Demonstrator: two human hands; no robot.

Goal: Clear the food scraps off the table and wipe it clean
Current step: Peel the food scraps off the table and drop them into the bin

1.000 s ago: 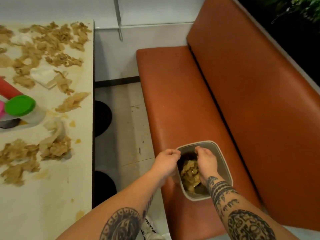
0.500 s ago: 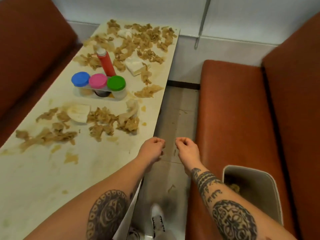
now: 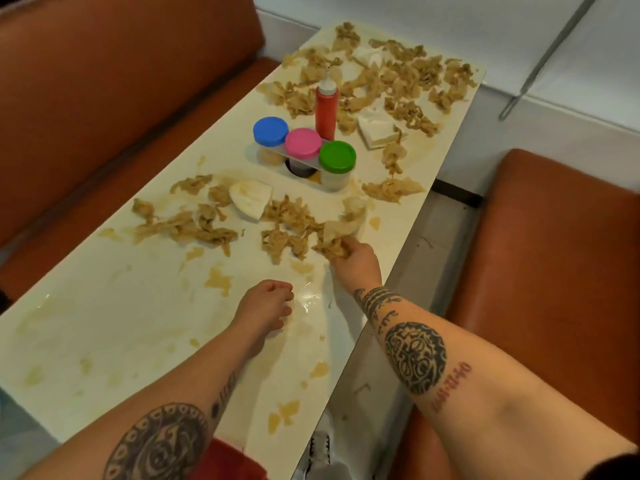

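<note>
A: Edges, room?

B: Your right hand [image 3: 356, 258] sits just inside the table's [image 3: 104, 323] right edge. Open floor [image 3: 426, 265] runs between that edge and the right bench [image 3: 554, 237]. The near half shows only stains [image 3: 218, 280].

A: Grip?

B: Your right fingers curl round a clump of scraps [image 3: 332, 249] at mid-table, near the jars [image 3: 303, 143]. Your left hand [image 3: 266, 306] is over the stained part, fingers curled in, holding nothing. More scraps cover the far end around the red bottle [image 3: 326, 112].

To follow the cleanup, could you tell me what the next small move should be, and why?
Probably lift the clump of food scraps off the table: the right hand already grips it, and the left hand holds nothing.
</note>
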